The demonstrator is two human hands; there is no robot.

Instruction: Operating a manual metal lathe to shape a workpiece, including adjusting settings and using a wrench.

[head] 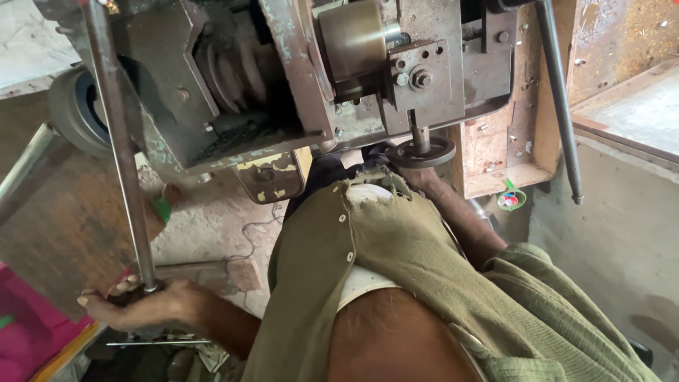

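Left hand (138, 305) closed its fingers around the long grey steel rod (120, 148) left of the rusty iron machine (297, 85); right hand (419, 174) reached the round black handwheel (424, 152), grip unclear. Steady rod support seemed advisable.

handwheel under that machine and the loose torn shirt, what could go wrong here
1. The torn shirt hangs right beside the handwheel and its shaft; the frayed edge could snag if it turns.
2. The right hand is mostly hidden behind the cloth, so its hold cannot be checked.
3. The left hand holds a long rod by its low end; it could slip.
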